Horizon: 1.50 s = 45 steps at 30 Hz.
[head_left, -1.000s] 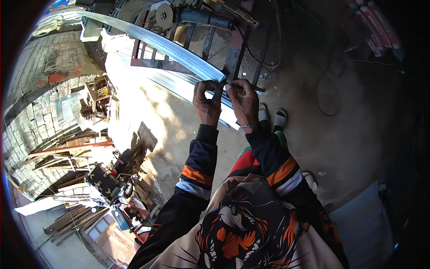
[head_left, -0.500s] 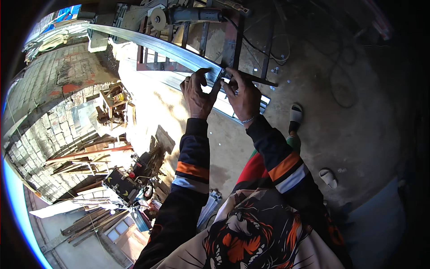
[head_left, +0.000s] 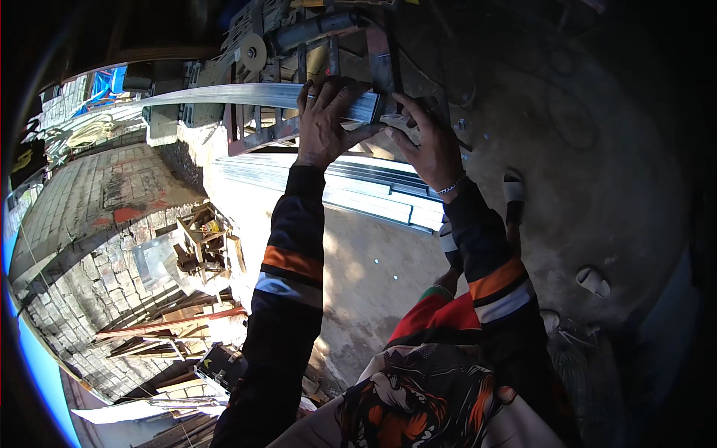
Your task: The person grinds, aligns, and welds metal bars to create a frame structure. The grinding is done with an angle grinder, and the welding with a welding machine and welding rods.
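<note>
A long, shiny metal profile [head_left: 246, 94] stretches from the far left to its cut end in front of me. My left hand [head_left: 325, 123] is wrapped over it close to that end, fingers on top and thumb stretched below. Just to the right of the end is my right hand [head_left: 435, 149], its index finger and thumb spread apart with nothing plainly between them. Its other fingers are in shadow. Below the held profile lies a stack of similar metal profiles [head_left: 358, 183], partly behind my forearms.
An angle grinder [head_left: 310, 33] with a pale disc [head_left: 252, 52] rests on a dark metal frame [head_left: 382, 63] beyond my hands. A slipper [head_left: 592, 282] lies on the concrete floor at right. Wood scraps [head_left: 164, 328] and a block wall [head_left: 97, 261] are at left.
My left hand has closed over the profile, which sits higher and apart from the stack. My right hand has moved off the profile's end to the right. The view has shifted.
</note>
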### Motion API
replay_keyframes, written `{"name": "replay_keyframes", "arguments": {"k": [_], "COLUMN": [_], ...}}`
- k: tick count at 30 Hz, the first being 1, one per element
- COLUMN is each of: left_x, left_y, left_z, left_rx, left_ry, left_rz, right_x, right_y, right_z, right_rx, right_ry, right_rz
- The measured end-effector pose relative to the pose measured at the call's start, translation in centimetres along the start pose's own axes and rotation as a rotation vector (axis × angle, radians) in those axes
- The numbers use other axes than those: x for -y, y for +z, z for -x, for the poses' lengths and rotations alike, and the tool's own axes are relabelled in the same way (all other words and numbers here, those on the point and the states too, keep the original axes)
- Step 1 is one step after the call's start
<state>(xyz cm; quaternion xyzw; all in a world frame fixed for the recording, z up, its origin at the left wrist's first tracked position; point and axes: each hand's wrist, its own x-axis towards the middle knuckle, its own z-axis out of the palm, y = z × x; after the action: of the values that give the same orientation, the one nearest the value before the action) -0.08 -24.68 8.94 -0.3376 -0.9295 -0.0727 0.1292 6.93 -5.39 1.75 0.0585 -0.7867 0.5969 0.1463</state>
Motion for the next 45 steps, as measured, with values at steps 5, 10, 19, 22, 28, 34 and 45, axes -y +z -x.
{"name": "replay_keyframes", "arguments": {"k": [5,10,19,22,28,34,45], "left_x": [0.4,1.5,2.3,2.7,1.8,1.3,1.5], "left_y": [0.7,1.2,1.5,1.0,0.5,0.2,0.3], "left_z": [-0.1,0.7,0.7,0.4,0.0,0.4,0.1], "left_rx": [-0.012,-0.084,-0.075,-0.061,-0.017,0.014,-0.001], "left_ry": [0.038,0.087,0.135,0.137,0.113,0.038,0.044], "left_rz": [-0.025,-0.094,-0.073,-0.079,-0.044,-0.005,0.042], "right_x": [-1.1,-0.8,-1.5,-1.1,-1.3,-0.9,-1.0], "right_y": [0.1,1.7,2.7,2.5,3.0,3.6,3.6], "right_z": [0.3,0.7,0.1,-0.3,-0.4,-0.1,-0.8], "right_rx": [-0.075,-0.163,-0.224,-0.229,-0.277,-0.268,-0.28], "right_ry": [-0.04,-0.136,-0.176,-0.203,-0.18,-0.088,-0.041], "right_rz": [0.043,0.043,0.06,0.108,0.129,0.028,-0.153]}}
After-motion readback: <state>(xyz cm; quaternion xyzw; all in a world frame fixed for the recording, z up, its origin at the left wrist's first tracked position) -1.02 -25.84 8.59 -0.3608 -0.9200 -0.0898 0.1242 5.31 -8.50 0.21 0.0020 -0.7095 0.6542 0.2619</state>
